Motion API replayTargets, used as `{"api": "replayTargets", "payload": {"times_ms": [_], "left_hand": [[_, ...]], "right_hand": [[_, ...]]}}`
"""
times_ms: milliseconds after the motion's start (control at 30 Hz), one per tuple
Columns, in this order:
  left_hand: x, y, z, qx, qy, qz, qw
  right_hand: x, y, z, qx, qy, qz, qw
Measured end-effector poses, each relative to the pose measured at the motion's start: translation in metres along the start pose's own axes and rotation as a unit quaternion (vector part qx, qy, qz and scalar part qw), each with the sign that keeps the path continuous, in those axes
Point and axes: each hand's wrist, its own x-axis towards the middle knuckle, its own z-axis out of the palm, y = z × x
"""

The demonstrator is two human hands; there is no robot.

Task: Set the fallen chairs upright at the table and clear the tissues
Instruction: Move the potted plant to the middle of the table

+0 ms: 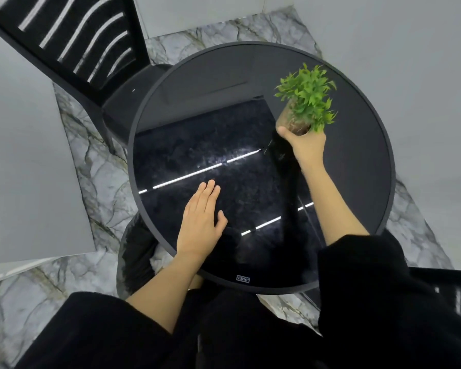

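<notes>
Head view. A round black glass counter (357, 161) fills the frame and stands on a marble floor (104, 169).

- Left hand (200, 222): rests palm-down on the near part of the glass, fingers (209, 190) straight and close together, holding nothing.
- Right hand (306, 145): fingers clamped round the pot of a small potted plant (306, 102), which tilts away from the person over the far right part of the glass. Whether the pot touches the glass cannot be told.
- Chair (91, 49): upright at the far left, slatted back up, seat tucked just under the rim.
- A second dark frame (450, 286) shows at the lower right edge; too little is in view to judge how it stands.
- Tissue (161, 259): white crumpled material lies inside a dark round bin (136, 251) on the floor, below the near left rim.

Handling, as a judgement: the chair is probably rigid and moderately heavy, so grip the top rail of the back with one hand and the seat edge with the other. Tissue is light, soft and easily torn, so gather it with a loose pinch. The glass likely marks and chips, so set the pot down gently.
</notes>
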Motion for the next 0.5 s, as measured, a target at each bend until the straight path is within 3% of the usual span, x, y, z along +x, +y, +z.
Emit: {"api": "replayTargets", "payload": {"times_ms": [267, 500], "left_hand": [[0.000, -0.001, 0.000, -0.016, 0.003, 0.001, 1.000], [0.000, -0.002, 0.000, -0.014, 0.009, 0.003, 1.000]], "right_hand": [[-0.069, 0.011, -0.001, -0.003, -0.079, -0.020, 0.997], [-0.071, 0.021, 0.001, -0.028, -0.090, -0.011, 0.995]]}}
